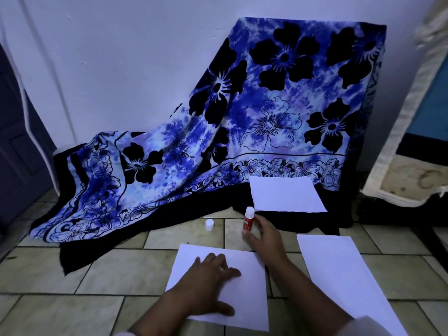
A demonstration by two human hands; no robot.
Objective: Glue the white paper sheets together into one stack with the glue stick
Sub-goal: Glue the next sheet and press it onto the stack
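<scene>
Three white sheets lie flat: near sheet (244, 294) and right sheet (339, 270) on the tiled floor (72, 309), far sheet (286, 194) on dark cloth (286, 223). The glue stick (247, 221) (red body, white top) stands upright between near and far sheets.

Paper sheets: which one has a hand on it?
The near-centre sheet: the left hand lies flat on it. The right sheet and far sheet lie untouched.

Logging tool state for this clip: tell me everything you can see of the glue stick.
The glue stick is a small cylinder with a red body, blurred white lettering and a rounded white top. It stands roughly upright at the tiled floor, near the edge of the dark cloth. The right hand grips its lower body. A white cap, probably its own, lies apart on the tiles to its left.
</scene>
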